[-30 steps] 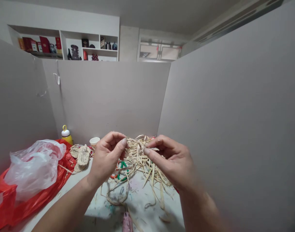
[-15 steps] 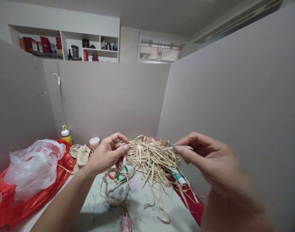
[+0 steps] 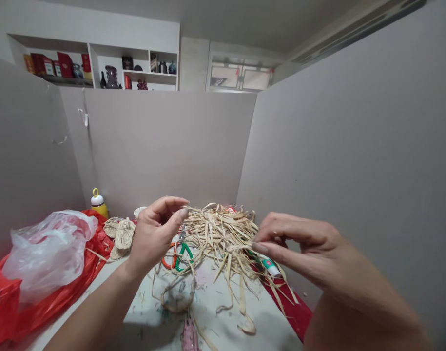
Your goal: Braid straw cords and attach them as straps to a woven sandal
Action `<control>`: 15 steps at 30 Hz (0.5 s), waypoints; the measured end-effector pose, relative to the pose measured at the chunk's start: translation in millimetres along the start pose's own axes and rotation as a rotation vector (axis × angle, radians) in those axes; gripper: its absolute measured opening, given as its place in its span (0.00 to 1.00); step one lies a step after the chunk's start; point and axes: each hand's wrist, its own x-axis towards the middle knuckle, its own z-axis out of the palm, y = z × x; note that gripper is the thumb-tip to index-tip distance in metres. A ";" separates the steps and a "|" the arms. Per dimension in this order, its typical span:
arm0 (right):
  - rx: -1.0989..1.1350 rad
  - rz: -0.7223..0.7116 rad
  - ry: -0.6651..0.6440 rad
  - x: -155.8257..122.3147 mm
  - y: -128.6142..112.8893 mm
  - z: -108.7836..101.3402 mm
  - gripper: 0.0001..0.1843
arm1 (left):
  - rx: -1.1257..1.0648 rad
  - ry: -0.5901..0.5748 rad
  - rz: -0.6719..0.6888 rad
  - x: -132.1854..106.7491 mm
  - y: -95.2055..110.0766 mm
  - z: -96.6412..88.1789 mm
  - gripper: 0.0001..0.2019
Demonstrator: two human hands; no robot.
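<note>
My left hand (image 3: 153, 236) is raised over the table with its fingers curled towards the thumb in a loose pinch; what it holds is too thin to see. My right hand (image 3: 299, 248) pinches the end of a pale straw strip (image 3: 241, 247) that runs back to the straw pile (image 3: 219, 226) between the hands. Scissors with orange and green handles (image 3: 176, 256) lie under the left hand. A half-woven straw loop (image 3: 177, 298) rests on the stained table (image 3: 215, 321) below.
Grey partition walls close in the left, back and right sides. Small woven straw sandals (image 3: 122, 234), a yellow bottle (image 3: 98, 202) and a paper cup (image 3: 139, 211) stand at the back left. Red and clear plastic bags (image 3: 47, 258) fill the left. A glue tube (image 3: 270, 266) lies by the right hand.
My hands have drawn apart: the right hand moved right and down with the strip. The left hand stayed put and loosened its pinch. The scissors now show under it.
</note>
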 end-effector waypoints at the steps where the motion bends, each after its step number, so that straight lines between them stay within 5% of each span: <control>1: -0.009 -0.015 -0.003 -0.7 0.4 -0.9 0.09 | -0.042 -0.060 -0.049 0.9 1.6 -2.6 0.07; 6: -0.065 -0.070 0.096 -3.5 0.4 -5.0 0.06 | -0.252 -0.311 -0.279 6.2 10.1 -16.9 0.12; 15: -0.105 -0.192 -0.014 -2.2 -4.8 -0.4 0.06 | -0.313 -0.249 -0.237 1.8 3.0 -2.5 0.05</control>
